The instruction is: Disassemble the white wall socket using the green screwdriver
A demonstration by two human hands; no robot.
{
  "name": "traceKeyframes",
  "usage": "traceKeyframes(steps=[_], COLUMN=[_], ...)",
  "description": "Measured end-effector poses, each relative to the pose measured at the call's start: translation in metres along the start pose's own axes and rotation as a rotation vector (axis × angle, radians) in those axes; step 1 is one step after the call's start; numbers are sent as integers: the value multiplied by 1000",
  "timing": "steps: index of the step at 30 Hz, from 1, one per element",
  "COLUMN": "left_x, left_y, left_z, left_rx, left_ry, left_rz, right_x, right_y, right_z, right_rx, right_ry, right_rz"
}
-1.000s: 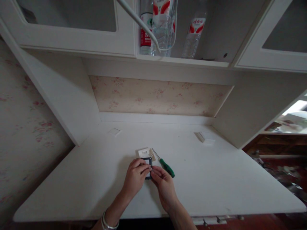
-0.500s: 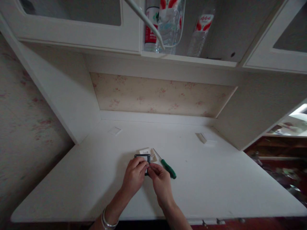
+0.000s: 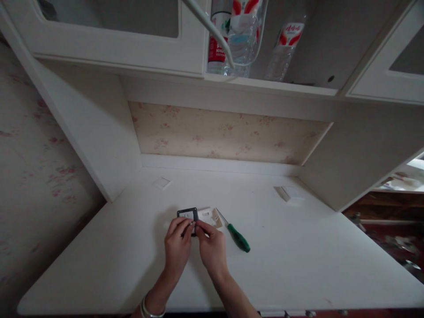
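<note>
My left hand is closed on a square plate with a dark rim and a pale face, which resembles a wall switch panel. My right hand pinches at the plate's right edge, fingertips close to those of the left. Anything small between the fingertips is too hidden to make out. Just right of the plate lies a white plastic piece with small slots. Beside that piece rests a screwdriver with a green handle, its shaft pointing up and left.
A thin white square frame lies at the table's back left. Toward the back right is a small white box-like piece. Plastic bottles stand in the open cabinet above, with a pale curved bar hanging before it.
Both hands have moved left with the plate, showing more of the white plastic piece. The whole view has shifted slightly.
</note>
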State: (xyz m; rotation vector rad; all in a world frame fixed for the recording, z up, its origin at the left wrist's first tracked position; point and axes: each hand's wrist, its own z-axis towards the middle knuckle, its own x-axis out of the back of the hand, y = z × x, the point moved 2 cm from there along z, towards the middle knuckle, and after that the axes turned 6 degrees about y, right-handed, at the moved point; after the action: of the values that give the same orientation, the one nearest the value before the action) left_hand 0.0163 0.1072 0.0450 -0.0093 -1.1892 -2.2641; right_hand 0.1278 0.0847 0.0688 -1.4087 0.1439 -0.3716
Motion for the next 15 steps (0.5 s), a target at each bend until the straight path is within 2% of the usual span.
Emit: traceKeyframes(steps=[3,6,11,13,15], left_x=[5,9,17,20,22], left_y=[0,-1,-3,-5,-8], left_z=[3,7,15,21,28], left_rx=[-44,-32,-134,-158,-123], left_ry=[38,46,29,-12,-46], left_rz=[21,30,64,84,90], right_x=[-7,-14,-26,-29,-32], right_y=[-4,-7,-4,-5,-8], right_z=[0,0,7,10,11], right_rx=[46,119,-75,-70,-4], right_ry=[-1,5,-32,-56,-45], right_rz=[1,-42,156,186,94])
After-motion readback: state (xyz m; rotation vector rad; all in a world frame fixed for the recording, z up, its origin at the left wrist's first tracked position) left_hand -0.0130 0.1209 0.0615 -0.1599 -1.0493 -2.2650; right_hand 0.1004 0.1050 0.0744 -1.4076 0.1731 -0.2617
